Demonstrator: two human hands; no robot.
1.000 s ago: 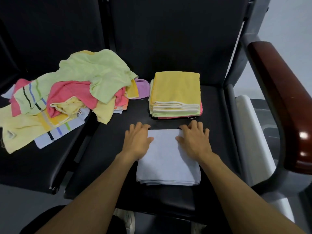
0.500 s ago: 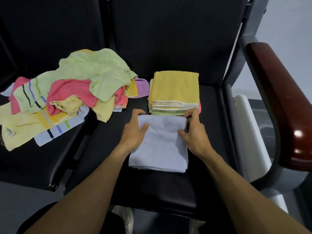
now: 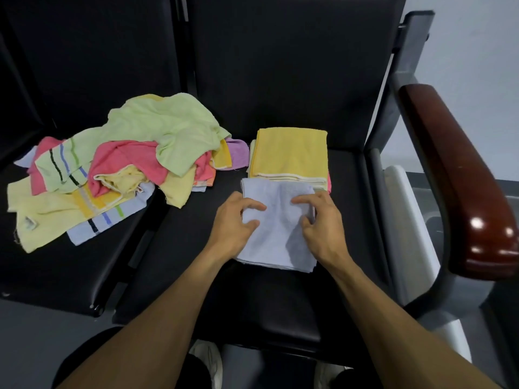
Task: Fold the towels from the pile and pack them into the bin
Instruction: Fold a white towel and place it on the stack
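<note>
A folded pale blue towel (image 3: 276, 231) is held by both hands above the black seat, its far edge over the front of the stack of folded towels (image 3: 292, 155) with a yellow one on top. My left hand (image 3: 234, 223) grips the towel's left edge, fingers on top and thumb curled onto it. My right hand (image 3: 320, 220) grips its right edge the same way. A loose pile of unfolded towels (image 3: 112, 167) in green, pink, yellow and striped blue lies on the seat to the left. No bin is in view.
A black chair seat (image 3: 280, 299) carries the stack, with its backrest behind. A dark wooden armrest (image 3: 460, 175) rises at the right over a grey metal frame. A second black seat (image 3: 56, 265) holds the pile at the left. My shoes show below.
Both hands have gone from lying flat on the blue towel to gripping its sides, and have lifted and carried it away from me, up to the front edge of the folded stack.
</note>
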